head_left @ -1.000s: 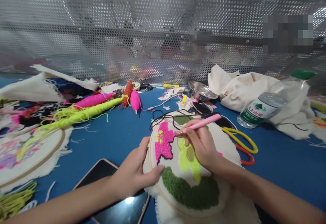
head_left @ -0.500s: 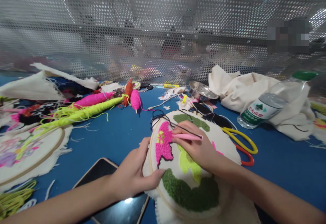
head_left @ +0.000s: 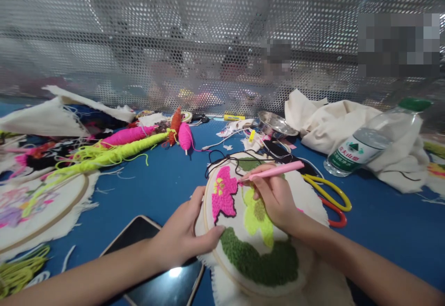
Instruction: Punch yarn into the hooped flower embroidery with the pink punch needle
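Note:
An embroidery hoop [head_left: 207, 190] with cream cloth lies on the blue table, showing a pink flower [head_left: 224, 194], a neon-yellow flower [head_left: 257, 217] and a green tufted arc [head_left: 259, 262]. My left hand [head_left: 182, 237] grips the hoop's left rim, thumb on the cloth. My right hand [head_left: 273, 196] pinches a pink punch needle [head_left: 274, 170], its tip at the pink flower's right edge. Black yarn [head_left: 222, 161] trails from the needle over the hoop's top.
A phone [head_left: 156, 283] lies under my left wrist. Yellow and red scissors [head_left: 330, 194] sit right of the hoop, with a water bottle [head_left: 368, 141], cream cloth [head_left: 333, 116] and a metal bowl [head_left: 274, 123] behind. Yarn skeins [head_left: 114, 153] and a second hoop [head_left: 41, 208] lie left. A perforated metal screen [head_left: 208, 41] closes the back.
My right hand laid the needle flat across the cloth half a second ago and has now tilted it back up, tip at the pink flower's edge. The left hand has stayed on the rim.

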A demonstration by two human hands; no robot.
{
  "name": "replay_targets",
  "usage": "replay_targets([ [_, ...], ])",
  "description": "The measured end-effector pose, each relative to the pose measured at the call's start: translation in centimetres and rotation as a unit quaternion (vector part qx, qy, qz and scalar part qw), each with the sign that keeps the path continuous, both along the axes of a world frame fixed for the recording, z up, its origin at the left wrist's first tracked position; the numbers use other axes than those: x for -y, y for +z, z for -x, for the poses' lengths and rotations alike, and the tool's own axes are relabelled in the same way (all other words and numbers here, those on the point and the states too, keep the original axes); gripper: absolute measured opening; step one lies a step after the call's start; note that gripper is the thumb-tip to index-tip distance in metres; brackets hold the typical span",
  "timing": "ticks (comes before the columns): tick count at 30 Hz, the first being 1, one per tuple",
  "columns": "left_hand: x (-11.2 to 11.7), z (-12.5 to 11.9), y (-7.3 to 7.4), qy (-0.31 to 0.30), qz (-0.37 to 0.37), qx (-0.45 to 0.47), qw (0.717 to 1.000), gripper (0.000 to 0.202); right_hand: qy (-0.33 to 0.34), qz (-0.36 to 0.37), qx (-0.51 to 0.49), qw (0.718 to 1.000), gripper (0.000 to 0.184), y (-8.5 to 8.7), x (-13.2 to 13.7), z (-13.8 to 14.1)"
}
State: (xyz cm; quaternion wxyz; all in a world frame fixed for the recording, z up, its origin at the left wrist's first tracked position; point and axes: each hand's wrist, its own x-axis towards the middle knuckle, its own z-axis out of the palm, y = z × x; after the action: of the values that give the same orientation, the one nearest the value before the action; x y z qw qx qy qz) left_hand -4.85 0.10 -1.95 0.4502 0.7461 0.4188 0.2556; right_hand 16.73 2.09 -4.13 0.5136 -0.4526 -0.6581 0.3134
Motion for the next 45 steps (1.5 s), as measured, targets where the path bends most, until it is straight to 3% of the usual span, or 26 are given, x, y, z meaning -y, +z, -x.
replay_targets([
  [6, -0.1, 0.1, 0.0, -0.002, 0.005, -0.002, 1.0, 0.049, -0.008, 0.012, -0.001, 1.0, 0.022, 0.0, -0.1, 0.0],
  [16, 0.4, -0.3, 0.2, 0.003, 0.019, 0.01, 1.0, 0.051, 0.046, -0.002, 0.166, 0.985, 0.01, 1.5, -0.9, 0.4],
  [18, 0.1, -0.3, 0.2, 0.01, 0.06, 0.024, 0.998, 0.048, 0.031, -0.015, 0.186, 0.982, 0.014, 1.2, -0.8, 0.5],
  [20, -0.5, -0.3, 0.2, 0.017, 0.147, 0.062, 0.987, 0.044, 0.021, -0.025, 0.203, 0.979, 0.016, 0.9, -0.7, 0.5],
  [23, -1.3, -0.4, 0.1, 0.065, 0.282, 0.135, 0.948, 0.035, 0.028, -0.025, 0.218, 0.975, 0.017, 0.5, -0.7, 0.6],
  [27, -2.1, -0.4, -0.1, 0.126, 0.333, 0.159, 0.921, 0.037, 0.033, -0.011, 0.221, 0.975, 0.018, 0.5, -0.6, 0.8],
  [33, -2.3, 0.0, -0.2, 0.061, 0.322, 0.149, 0.933, 0.047, 0.046, 0.023, 0.22, 0.974, 0.015, 1.2, -0.2, 0.9],
  [38, -2.1, 0.5, -0.4, 0.008, 0.311, 0.123, 0.942, 0.037, 0.101, 0.061, 0.229, 0.966, 0.015, 3.8, 0.2, 0.4],
  [42, -2.1, 0.9, 0.0, -0.107, 0.35, 0.089, 0.926, 0.037, 0.168, 0.139, 0.255, 0.942, 0.013, 5.7, 1.1, -0.4],
  [45, -2.1, 0.9, 0.5, -0.158, 0.362, 0.048, 0.917, 0.036, 0.196, 0.16, 0.265, 0.93, 0.013, 5.6, 2.2, -0.5],
])
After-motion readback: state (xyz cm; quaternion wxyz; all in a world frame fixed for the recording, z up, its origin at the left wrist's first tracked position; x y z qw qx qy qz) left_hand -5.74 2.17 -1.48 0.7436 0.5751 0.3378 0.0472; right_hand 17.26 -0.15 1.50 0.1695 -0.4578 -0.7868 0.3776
